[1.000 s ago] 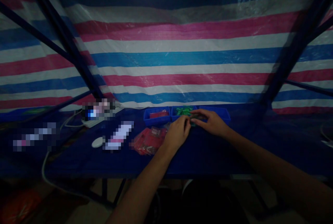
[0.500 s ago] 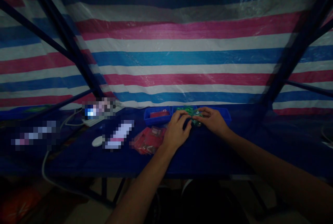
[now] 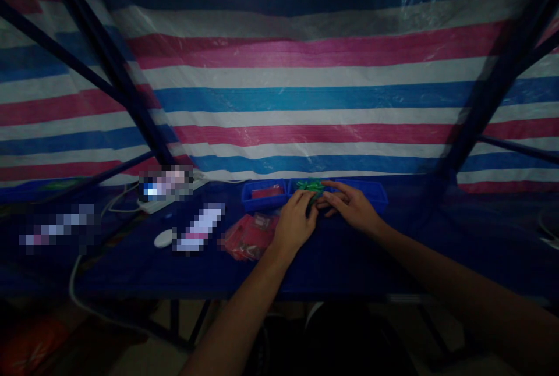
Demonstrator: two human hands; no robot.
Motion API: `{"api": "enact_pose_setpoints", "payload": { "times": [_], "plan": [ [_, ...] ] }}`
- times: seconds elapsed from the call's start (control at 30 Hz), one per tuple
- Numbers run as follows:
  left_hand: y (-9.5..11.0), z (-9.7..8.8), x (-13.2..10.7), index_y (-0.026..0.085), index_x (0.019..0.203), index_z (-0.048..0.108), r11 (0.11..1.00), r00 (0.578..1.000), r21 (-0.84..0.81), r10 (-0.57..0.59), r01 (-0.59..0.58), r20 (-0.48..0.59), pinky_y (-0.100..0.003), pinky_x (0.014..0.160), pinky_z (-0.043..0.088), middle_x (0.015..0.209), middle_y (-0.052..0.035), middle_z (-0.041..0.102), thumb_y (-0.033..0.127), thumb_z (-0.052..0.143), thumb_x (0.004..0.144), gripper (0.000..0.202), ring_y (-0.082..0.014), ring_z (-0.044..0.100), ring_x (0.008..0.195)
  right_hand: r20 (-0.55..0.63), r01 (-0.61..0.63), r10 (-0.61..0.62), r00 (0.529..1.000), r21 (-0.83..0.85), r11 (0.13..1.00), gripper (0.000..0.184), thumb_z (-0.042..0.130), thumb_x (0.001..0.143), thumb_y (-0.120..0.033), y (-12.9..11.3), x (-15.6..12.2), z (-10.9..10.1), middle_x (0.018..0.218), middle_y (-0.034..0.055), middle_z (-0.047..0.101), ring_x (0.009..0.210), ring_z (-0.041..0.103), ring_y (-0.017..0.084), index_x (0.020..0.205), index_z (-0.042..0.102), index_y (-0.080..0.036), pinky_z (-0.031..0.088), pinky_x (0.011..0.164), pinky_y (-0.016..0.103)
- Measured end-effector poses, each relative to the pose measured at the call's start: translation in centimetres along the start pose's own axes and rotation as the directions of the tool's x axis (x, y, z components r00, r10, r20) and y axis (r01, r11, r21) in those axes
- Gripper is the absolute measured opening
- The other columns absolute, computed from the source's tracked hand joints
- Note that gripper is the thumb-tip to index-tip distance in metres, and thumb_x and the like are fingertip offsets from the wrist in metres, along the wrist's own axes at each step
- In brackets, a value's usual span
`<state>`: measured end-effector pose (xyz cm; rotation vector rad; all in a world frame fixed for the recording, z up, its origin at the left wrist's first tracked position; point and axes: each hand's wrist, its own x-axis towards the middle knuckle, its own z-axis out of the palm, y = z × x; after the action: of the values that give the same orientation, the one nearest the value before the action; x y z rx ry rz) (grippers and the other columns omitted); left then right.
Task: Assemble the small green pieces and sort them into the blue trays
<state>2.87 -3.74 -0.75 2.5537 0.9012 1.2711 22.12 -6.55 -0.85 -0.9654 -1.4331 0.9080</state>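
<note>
Both my hands meet at the far side of a dark blue table (image 3: 349, 259). My left hand (image 3: 293, 226) has its fingers curled, with the tips at the front of a blue tray (image 3: 379, 192) that holds green pieces (image 3: 309, 186). My right hand (image 3: 353, 207) lies beside it, fingers stretched toward the same green pieces and touching the left fingertips. In the dim light I cannot make out what, if anything, either hand pinches. A second blue tray (image 3: 250, 197) to the left holds red pieces (image 3: 267, 192).
A pile of red packets (image 3: 248, 236) lies left of my left hand. Further left are a white round disc (image 3: 163, 239), white cables (image 3: 76, 283) and blurred-out items. A striped tarp (image 3: 305, 85) hangs behind the table, with dark poles (image 3: 105, 56) on both sides.
Both hands lifted a small green thing up off the table toward the tray half a second ago; now they have dropped back at the tray's front edge and the right fingers have stretched out.
</note>
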Motion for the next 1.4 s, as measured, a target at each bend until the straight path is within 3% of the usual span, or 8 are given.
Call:
{"api": "enact_pose_setpoints", "payload": {
  "times": [0.23,0.43,0.63,0.83,0.93,1.07,1.2,1.4],
  "plan": [
    [0.6,-0.7,0.4,0.022,0.134,0.057,0.997,0.999,-0.071,-0.039,0.037,-0.038,-0.041,0.108,0.051,0.131,-0.0087,0.067,0.020,0.054,0.099,0.035,-0.0233,0.066,0.119,-0.027,0.069,-0.075,0.997,-0.178,0.982,0.041,0.073,0.086,-0.050,0.4,0.2,-0.6,0.094,0.0056,0.072,0.081,0.070,0.021,0.118,0.071,-0.024,0.061,0.061,0.032],
    [0.7,-0.6,0.4,0.023,0.138,0.050,0.979,0.993,-0.176,-0.114,0.105,-0.043,-0.040,0.101,0.056,0.123,-0.0085,0.069,0.024,0.060,0.098,0.042,-0.0234,0.069,0.112,-0.071,0.190,-0.216,0.974,-0.264,0.946,0.024,0.077,0.083,-0.047,0.7,0.6,-1.0,0.102,0.0053,0.066,0.094,0.066,0.021,0.091,0.075,-0.024,0.059,0.078,0.034],
    [0.9,-0.9,0.4,0.022,0.129,0.057,0.995,0.991,-0.094,-0.033,0.021,-0.126,-0.040,0.101,0.055,0.124,-0.0096,0.062,0.024,0.058,0.099,0.030,-0.0224,0.063,0.114,-0.118,0.055,-0.073,0.990,-0.147,0.988,0.031,0.077,0.082,-0.050,1.3,0.9,-1.3,0.092,0.0035,0.072,0.076,0.066,0.018,0.095,0.070,-0.022,0.057,0.072,0.032],
    [0.9,-0.4,0.2,0.026,0.146,0.047,0.996,0.996,-0.088,0.001,-0.009,-0.090,-0.038,0.098,0.058,0.129,-0.0090,0.060,0.029,0.063,0.097,0.051,-0.0203,0.065,0.109,-0.182,0.024,-0.046,0.982,-0.120,0.992,0.035,0.078,0.080,-0.051,0.7,0.5,-1.0,0.081,0.0012,0.069,0.064,0.064,0.016,0.091,0.064,-0.021,0.053,0.059,0.028],
    [0.5,0.0,0.1,0.023,0.134,0.058,0.994,0.997,-0.088,0.053,-0.057,-0.049,-0.041,0.105,0.054,0.131,-0.0104,0.061,0.033,0.069,0.093,0.045,-0.0235,0.062,0.119,-0.098,0.036,-0.045,0.994,-0.090,0.995,0.033,0.079,0.080,-0.050,0.4,0.3,-0.7,0.087,0.0026,0.073,0.076,0.069,0.018,0.093,0.067,-0.021,0.057,0.072,0.032],
    [0.1,-0.1,0.2,0.020,0.124,0.064,0.994,0.998,-0.094,0.045,-0.048,-0.034,-0.041,0.104,0.055,0.119,-0.0098,0.068,0.028,0.062,0.097,0.028,-0.0226,0.066,0.113,0.044,0.035,-0.030,0.999,-0.113,0.993,0.032,0.068,0.089,-0.053,-0.1,0.1,-0.5,0.093,0.0042,0.075,0.079,0.071,0.019,0.094,0.073,-0.021,0.056,0.081,0.036],
    [0.0,-0.6,0.5,0.020,0.117,0.067,0.995,0.995,-0.095,-0.026,0.017,-0.099,-0.041,0.100,0.056,0.113,-0.0090,0.072,0.026,0.055,0.101,0.021,-0.0223,0.069,0.108,-0.060,0.102,-0.116,0.991,-0.210,0.972,0.033,0.066,0.091,-0.053,-0.2,0.2,-0.7,0.095,0.0051,0.073,0.075,0.067,0.018,0.093,0.074,-0.022,0.055,0.075,0.035],
    [-0.1,-0.4,0.5,0.024,0.131,0.057,0.968,0.985,-0.223,-0.139,0.114,-0.101,-0.039,0.096,0.059,0.119,-0.0081,0.072,0.030,0.061,0.099,0.033,-0.0229,0.071,0.107,-0.031,0.231,-0.244,0.969,-0.233,0.945,0.023,0.070,0.090,-0.047,-0.1,0.3,-0.9,0.120,0.0078,0.069,0.115,0.065,0.025,0.090,0.079,-0.025,0.053,0.099,0.041]
  ]
}}
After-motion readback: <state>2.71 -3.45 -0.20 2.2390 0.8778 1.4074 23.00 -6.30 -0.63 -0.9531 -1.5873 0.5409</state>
